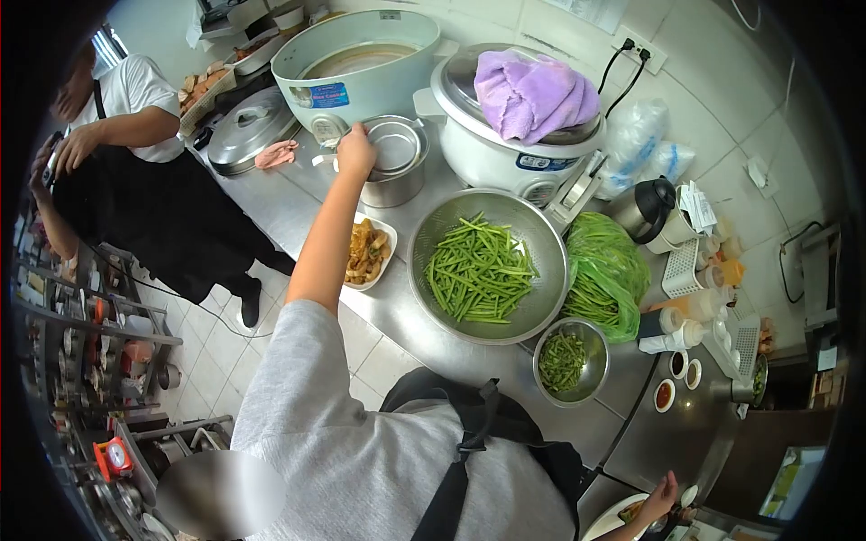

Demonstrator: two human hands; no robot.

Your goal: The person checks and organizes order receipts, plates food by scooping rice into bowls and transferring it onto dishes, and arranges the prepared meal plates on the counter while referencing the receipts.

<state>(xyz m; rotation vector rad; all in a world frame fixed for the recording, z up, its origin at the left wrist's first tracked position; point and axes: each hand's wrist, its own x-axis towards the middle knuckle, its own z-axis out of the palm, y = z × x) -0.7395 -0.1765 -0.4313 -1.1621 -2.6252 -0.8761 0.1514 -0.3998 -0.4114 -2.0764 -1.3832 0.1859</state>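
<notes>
My left hand (pixel 357 151) reaches across to a metal pot (pixel 397 187) with a smaller round metal piece in its top. Its fingers are closed at the pot's left rim, and what lies inside them is hidden. A short pale handle-like piece (pixel 323 160) sticks out beside them. Under that forearm is a white dish of brown food pieces (pixel 368 255). At the lower right, my right hand (pixel 663 496) is held with fingers extended, nothing visible in it, near a white plate (pixel 603 524) of food that the hand and frame edge partly cover.
A colander (pixel 428 298) holds cut green beans, beside a green bag of beans (pixel 606 270) and a small bowl (pixel 600 368). Two rice cookers (pixel 298 95) stand behind, one under a purple towel (pixel 532 95). A person in a black apron (pixel 149 225) stands left.
</notes>
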